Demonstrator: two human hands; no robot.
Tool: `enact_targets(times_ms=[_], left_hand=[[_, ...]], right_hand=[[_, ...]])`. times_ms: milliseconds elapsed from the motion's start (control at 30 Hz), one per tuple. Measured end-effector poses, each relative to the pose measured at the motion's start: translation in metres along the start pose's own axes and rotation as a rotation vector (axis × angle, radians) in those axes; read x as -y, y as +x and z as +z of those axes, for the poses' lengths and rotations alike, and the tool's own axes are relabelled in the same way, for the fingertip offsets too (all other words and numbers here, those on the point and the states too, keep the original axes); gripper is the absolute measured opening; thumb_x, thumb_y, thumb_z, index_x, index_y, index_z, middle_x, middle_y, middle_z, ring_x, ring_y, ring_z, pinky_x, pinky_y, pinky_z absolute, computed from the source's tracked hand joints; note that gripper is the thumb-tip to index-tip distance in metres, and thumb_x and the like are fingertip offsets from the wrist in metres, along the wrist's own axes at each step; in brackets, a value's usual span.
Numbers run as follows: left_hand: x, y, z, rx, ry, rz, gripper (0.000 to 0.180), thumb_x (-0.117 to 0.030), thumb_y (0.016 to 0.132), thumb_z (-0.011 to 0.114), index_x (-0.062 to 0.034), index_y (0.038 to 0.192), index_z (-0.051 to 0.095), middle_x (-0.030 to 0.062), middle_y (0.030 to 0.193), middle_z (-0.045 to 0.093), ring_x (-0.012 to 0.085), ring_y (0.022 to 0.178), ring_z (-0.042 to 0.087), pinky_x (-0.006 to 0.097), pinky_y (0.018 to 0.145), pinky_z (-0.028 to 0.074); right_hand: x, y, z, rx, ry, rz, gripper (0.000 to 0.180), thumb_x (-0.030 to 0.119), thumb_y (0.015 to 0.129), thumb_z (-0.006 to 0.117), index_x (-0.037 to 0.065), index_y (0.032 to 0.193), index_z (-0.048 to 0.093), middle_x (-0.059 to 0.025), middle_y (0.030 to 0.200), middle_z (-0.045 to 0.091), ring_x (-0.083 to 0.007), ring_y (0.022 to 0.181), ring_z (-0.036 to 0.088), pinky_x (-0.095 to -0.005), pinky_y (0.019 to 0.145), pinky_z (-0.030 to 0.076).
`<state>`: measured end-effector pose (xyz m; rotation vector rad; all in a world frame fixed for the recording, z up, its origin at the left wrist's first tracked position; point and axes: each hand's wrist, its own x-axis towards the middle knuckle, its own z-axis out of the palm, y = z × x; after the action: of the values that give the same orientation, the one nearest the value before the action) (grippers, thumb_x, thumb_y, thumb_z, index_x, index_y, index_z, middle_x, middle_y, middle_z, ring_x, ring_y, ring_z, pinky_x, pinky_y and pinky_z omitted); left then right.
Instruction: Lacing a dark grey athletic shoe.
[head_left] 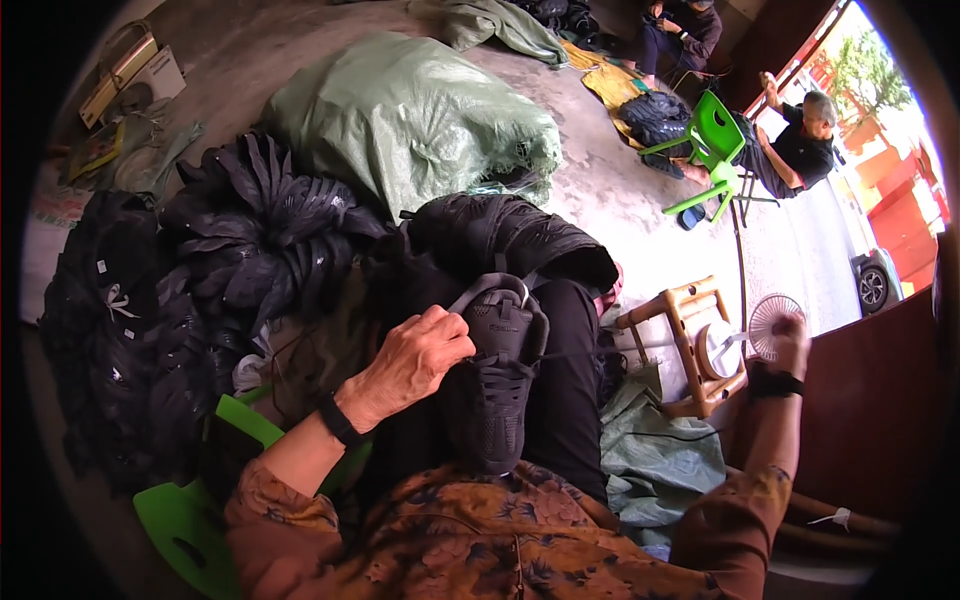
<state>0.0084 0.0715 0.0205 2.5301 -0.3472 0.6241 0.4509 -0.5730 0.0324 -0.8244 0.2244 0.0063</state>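
A black lace-up sneaker (500, 385) lies on my lap, its toe toward me and its tongue and collar pointing away. My left hand (425, 352) is closed at the sneaker's left side, fingers pinched beside the upper eyelets. From the right side of the sneaker a dark shoelace (580, 354) runs taut out to the right. My right hand (792, 345) is stretched far out that way, closed around the lace; its fingertips are partly hidden. Beyond the sneaker, a bunch of black shoe uppers (510, 235) rests across my knees.
Heaps of black shoe uppers (255, 225) lie left, beside a large green woven sack (400, 110). A bamboo stool (690, 405) holding a small fan (775, 325) stands close to my right hand. Two people sit farther off, near a green chair (715, 130).
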Motion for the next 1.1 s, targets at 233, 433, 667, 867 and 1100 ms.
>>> enact_targets(times_ms=[233,433,667,867,1100], left_hand=[[-0.012,0.002,-0.022,0.116,-0.051,-0.141,0.019,0.001,0.072,0.070,-0.0061,0.089,0.064,0.0052,0.088,0.057,0.0266,0.086,0.056,0.036,0.078,0.050],[-0.026,0.025,-0.021,0.091,-0.055,-0.134,0.023,-0.006,0.074,0.073,-0.0071,0.096,0.066,0.0057,0.098,0.063,0.0262,0.094,0.058,0.037,0.079,0.046],[-0.060,0.040,0.029,0.091,0.260,-0.074,0.020,-0.023,0.075,0.071,-0.0090,0.082,0.058,0.0052,0.090,0.051,0.0218,0.094,0.049,0.037,0.078,0.038],[-0.063,0.018,0.024,0.018,0.435,0.107,0.015,-0.007,0.075,0.069,-0.0037,0.083,0.056,0.0077,0.095,0.057,0.0230,0.093,0.056,0.036,0.075,0.042],[-0.053,0.021,0.028,-0.231,0.137,-0.015,0.015,-0.004,0.078,0.071,-0.0037,0.088,0.060,0.0063,0.095,0.062,0.0263,0.094,0.062,0.041,0.082,0.044]], right_hand=[[-0.082,-0.058,0.001,0.150,-0.251,-0.210,0.016,0.020,0.099,0.053,0.010,0.086,0.052,-0.0010,0.068,0.052,-0.0156,0.065,0.054,-0.0274,0.068,0.049],[-0.203,-0.108,0.026,0.083,-0.295,0.243,0.017,0.020,0.099,0.054,0.011,0.085,0.051,0.0015,0.065,0.048,-0.0091,0.052,0.045,-0.0238,0.050,0.043],[-0.273,-0.283,0.200,0.777,-0.988,0.181,0.015,0.020,0.097,0.056,0.005,0.095,0.060,-0.0009,0.084,0.063,-0.0058,0.065,0.055,-0.0226,0.060,0.049],[-0.289,-0.318,0.219,1.094,-1.062,0.340,0.016,0.017,0.099,0.054,0.001,0.097,0.056,-0.0078,0.102,0.067,-0.0097,0.065,0.062,-0.0246,0.054,0.050],[-0.283,-0.328,0.225,1.055,-0.949,0.578,0.018,0.023,0.098,0.057,0.005,0.098,0.060,-0.0010,0.076,0.065,-0.0048,0.056,0.056,-0.0196,0.051,0.044]])
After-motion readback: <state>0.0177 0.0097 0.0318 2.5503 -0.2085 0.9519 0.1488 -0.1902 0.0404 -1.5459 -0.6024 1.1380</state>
